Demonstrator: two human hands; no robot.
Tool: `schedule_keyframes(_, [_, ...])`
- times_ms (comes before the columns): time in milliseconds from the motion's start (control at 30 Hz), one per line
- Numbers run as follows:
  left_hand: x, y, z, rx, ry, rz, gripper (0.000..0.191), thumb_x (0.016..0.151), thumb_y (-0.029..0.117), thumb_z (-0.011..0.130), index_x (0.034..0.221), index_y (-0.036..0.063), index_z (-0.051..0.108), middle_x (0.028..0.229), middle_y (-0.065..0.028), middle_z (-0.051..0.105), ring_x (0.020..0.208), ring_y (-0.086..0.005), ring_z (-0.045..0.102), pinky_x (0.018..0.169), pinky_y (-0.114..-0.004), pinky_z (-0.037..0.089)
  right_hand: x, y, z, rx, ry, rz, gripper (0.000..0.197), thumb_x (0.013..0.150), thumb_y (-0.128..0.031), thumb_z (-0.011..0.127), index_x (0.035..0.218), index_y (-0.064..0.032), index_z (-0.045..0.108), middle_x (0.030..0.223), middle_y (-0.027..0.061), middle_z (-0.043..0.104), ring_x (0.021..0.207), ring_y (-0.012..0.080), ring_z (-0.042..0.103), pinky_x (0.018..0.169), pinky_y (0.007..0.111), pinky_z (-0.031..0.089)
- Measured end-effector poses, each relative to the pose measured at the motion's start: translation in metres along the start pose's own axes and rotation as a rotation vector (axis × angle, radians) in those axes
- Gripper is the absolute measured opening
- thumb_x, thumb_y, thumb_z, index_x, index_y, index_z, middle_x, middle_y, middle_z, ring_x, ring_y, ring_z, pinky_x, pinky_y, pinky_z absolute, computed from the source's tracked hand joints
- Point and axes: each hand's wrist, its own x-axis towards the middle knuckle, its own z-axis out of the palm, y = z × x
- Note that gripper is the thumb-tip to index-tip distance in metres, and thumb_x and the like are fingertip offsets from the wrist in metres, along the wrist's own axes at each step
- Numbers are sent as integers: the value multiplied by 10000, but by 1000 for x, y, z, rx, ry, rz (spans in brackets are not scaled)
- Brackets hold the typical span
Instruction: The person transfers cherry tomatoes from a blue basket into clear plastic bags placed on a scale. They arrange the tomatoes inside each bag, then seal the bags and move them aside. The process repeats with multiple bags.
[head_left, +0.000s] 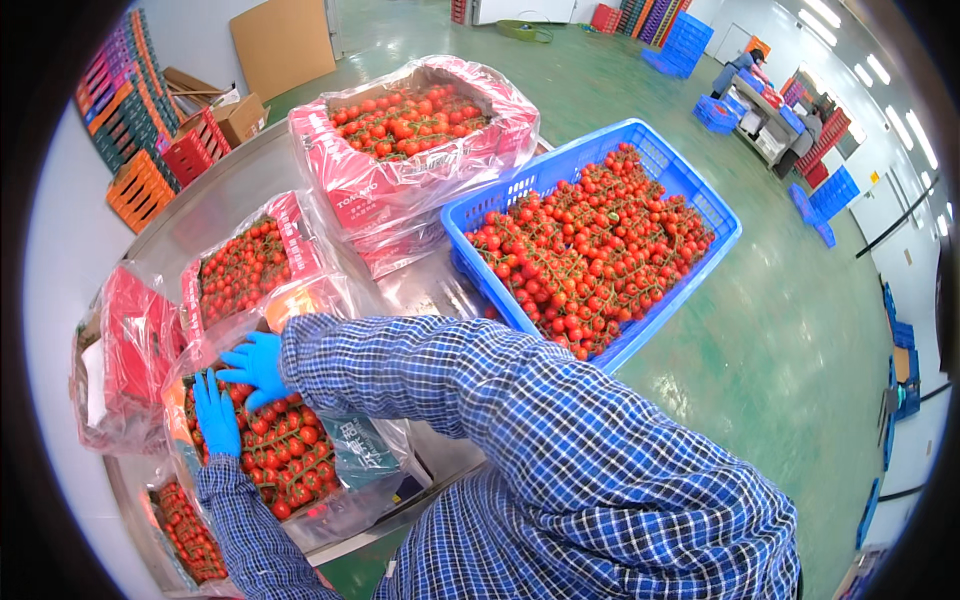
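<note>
My left hand (217, 415), in a blue glove, lies with fingers extended on the vine cherry tomatoes (289, 454) at the left side of a plastic-lined box. Close beside it, my right hand (257, 368), also gloved in blue, rests with spread fingers at the far end of the same box. A clear plastic liner (390, 431) with a printed teal panel hangs over the box's right side. To the right, a blue plastic crate (459, 225) holds a heap of vine tomatoes (592, 255). Neither hand holds anything that I can see; the parts under the palms are hidden.
Pink tomato cartons (360, 191) in clear plastic stand stacked at the metal table's (247, 169) far side. Another filled carton (244, 270), a red carton (139, 352) and a box of tomatoes (187, 532) flank the hands. People (739, 69) work at a distant table, upper right.
</note>
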Motion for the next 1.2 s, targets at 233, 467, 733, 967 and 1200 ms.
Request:
schedule_keyframes(233, [23, -14, -19, -88, -62, -172, 584, 961, 295, 362, 1450, 86, 122, 1503, -174, 83, 1380, -348, 102, 1124, -432, 110, 5, -13, -11, 95, 2, 18, 827, 786, -636, 482, 1384, -88, 316, 1368, 217, 365, 1247, 373, 376, 1060, 531, 226])
schedule_keyframes(467, [22, 80, -26, -510, 304, 36, 646, 958, 354, 374, 1447, 51, 80, 1508, -179, 34, 1391, -331, 10, 1127, -435, 48, -57, -24, -68, 262, 388, -21, 657, 735, -295, 667, 1292, -49, 423, 1285, 182, 448, 1199, 340, 421, 1026, 463, 291])
schedule_keyframes(733, [-10, 136, -21, 535, 35, -194, 572, 949, 343, 368, 1458, 196, 154, 1513, -86, 137, 1369, -337, 169, 1053, -534, 217, -328, 57, -184, 224, 132, 566, 383, 828, -185, 563, 1196, -77, 547, 1069, 149, 605, 977, 312, 588, 836, 416, 473])
schedule_keyframes(967, [-28, 135, -32, 66, -101, -85, 541, 952, 232, 312, 1460, 140, 150, 1514, -78, 152, 1393, -252, 140, 1111, -446, 104, -535, 99, -295, -293, 204, 1361, 341, 831, -347, 531, 1093, -142, 607, 1022, 140, 622, 941, 308, 607, 793, 430, 484])
schedule_keyframes(1200, [-22, 90, -40, 170, -172, 82, 652, 892, 221, 458, 1454, 95, 154, 1504, -123, 163, 1384, -345, 119, 1098, -467, 133, -576, 160, -320, -362, 205, 1259, 373, 856, -321, 509, 1152, -106, 581, 1115, 156, 598, 995, 334, 585, 843, 427, 467])
